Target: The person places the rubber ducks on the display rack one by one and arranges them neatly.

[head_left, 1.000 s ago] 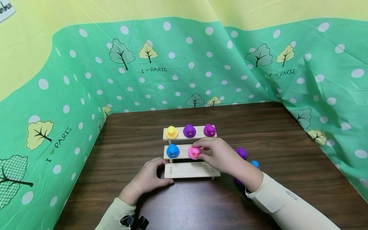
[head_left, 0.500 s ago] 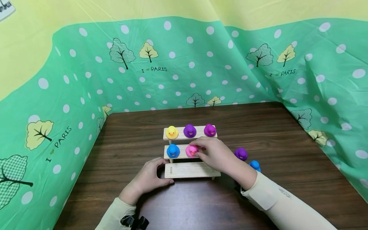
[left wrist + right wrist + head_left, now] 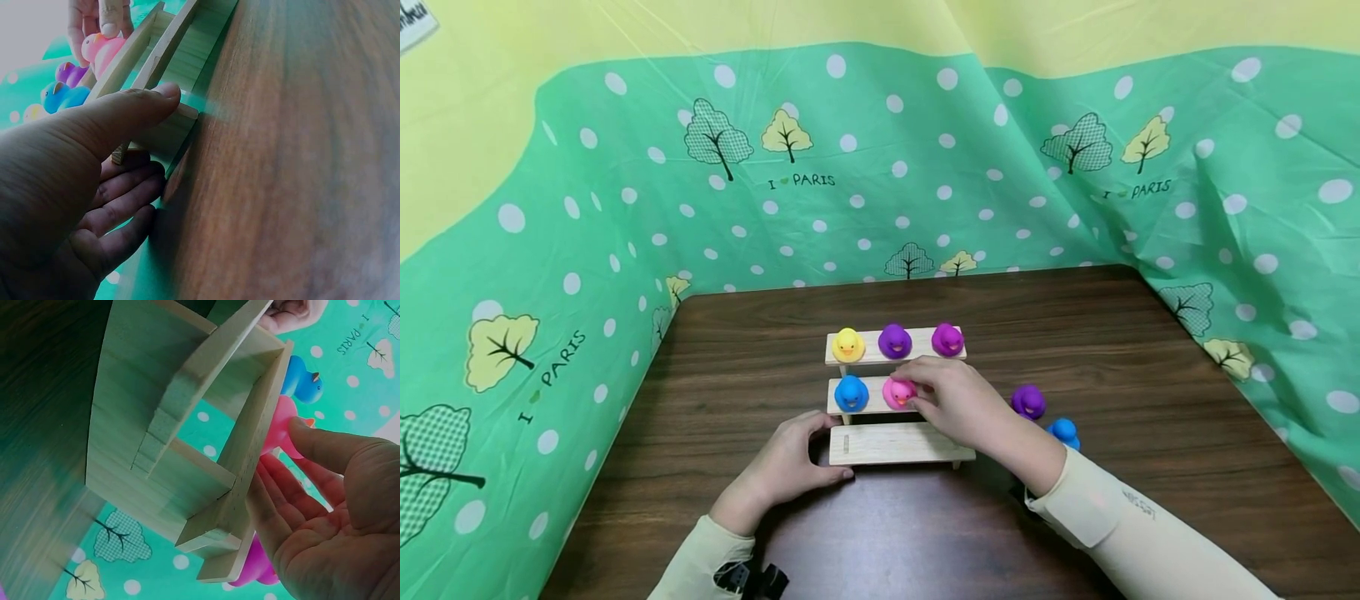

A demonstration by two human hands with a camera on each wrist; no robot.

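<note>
A three-tier wooden stand (image 3: 898, 446) stands on the table. My left hand (image 3: 790, 458) holds its left end, the thumb (image 3: 140, 112) at the front of the lowest step and the other fingers behind. On the middle step my right hand (image 3: 966, 400) pinches a pink rubber duck (image 3: 898, 393) between thumb and fingers. To the left of it sits a blue rubber duck (image 3: 852, 393). The top step bears a yellow duck (image 3: 848, 345), a purple duck (image 3: 895, 342) and a magenta duck (image 3: 947, 340). In the right wrist view the thumb touches the pink duck (image 3: 283, 428).
Right of the stand, a purple duck (image 3: 1028, 402) and a blue duck (image 3: 1064, 432) are on the brown table (image 3: 737, 358), the blue one partly hidden by my right forearm. Green and yellow printed cloth (image 3: 895, 200) encloses the table's back and sides.
My right hand has shifted the pink duck slightly left along the middle step, closer to the blue duck. My left hand stays where it was on the stand.
</note>
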